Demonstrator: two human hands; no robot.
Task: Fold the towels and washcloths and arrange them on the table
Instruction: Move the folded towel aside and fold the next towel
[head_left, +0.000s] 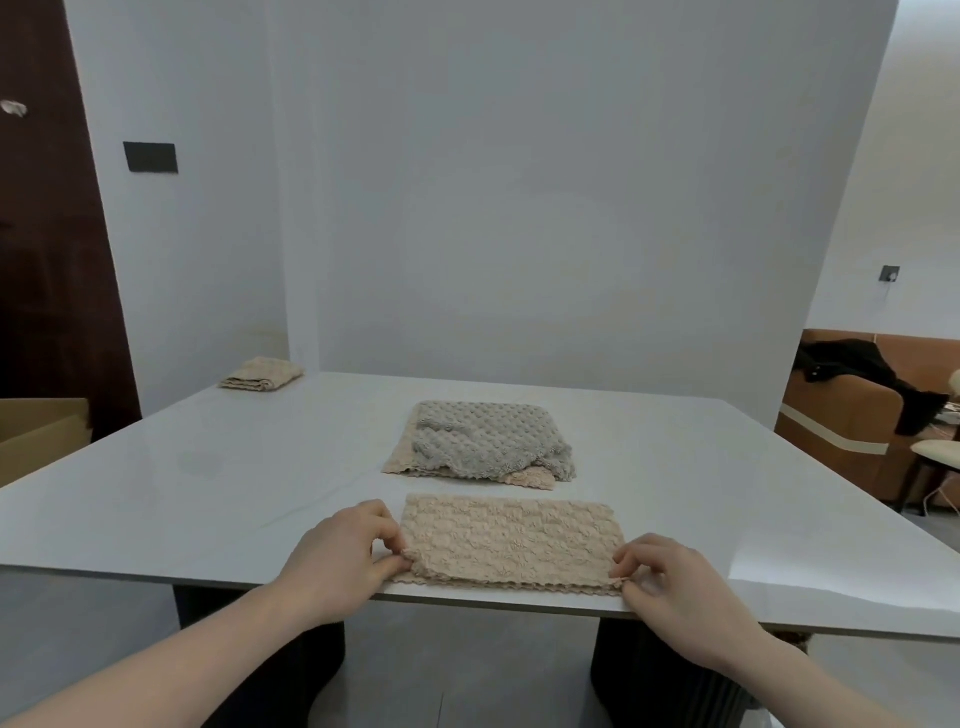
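Beige washcloth (511, 540) (folded) — corners pinched, both hands

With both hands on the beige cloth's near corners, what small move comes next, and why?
Probably carry one end over to the other for a second fold. The cloth already lies folded once as a long strip at the table edge, with the left hand and right hand pinching its near corners.
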